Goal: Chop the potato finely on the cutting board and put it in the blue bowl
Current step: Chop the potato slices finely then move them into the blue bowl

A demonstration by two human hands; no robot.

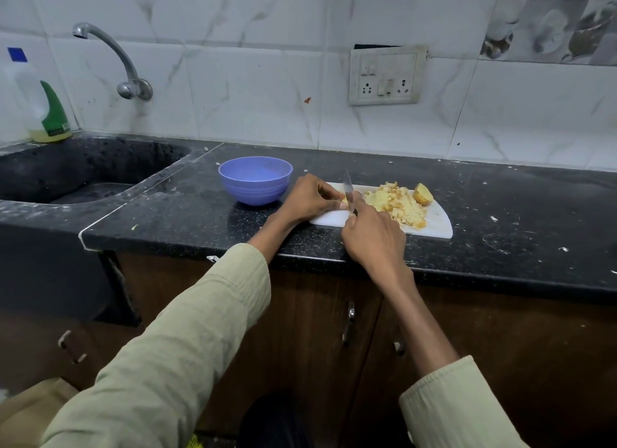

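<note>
White cutting board (437, 225): a small potato piece (344, 200) is pinched on it by the left hand (309, 198); the knife (348, 190) is gripped by the right hand (374, 238), chopped potato (397, 205) beyond, blue bowl (255, 180) left.

The cutting board (434, 225) lies on the tabletop (500, 207). Just left of it sits the bowl (255, 180), farther left the sink (83, 173). On the board's right half, a chopped pile (397, 205), a potato chunk (422, 193) behind it.

Knife (348, 193) in right hand (374, 240)
</note>
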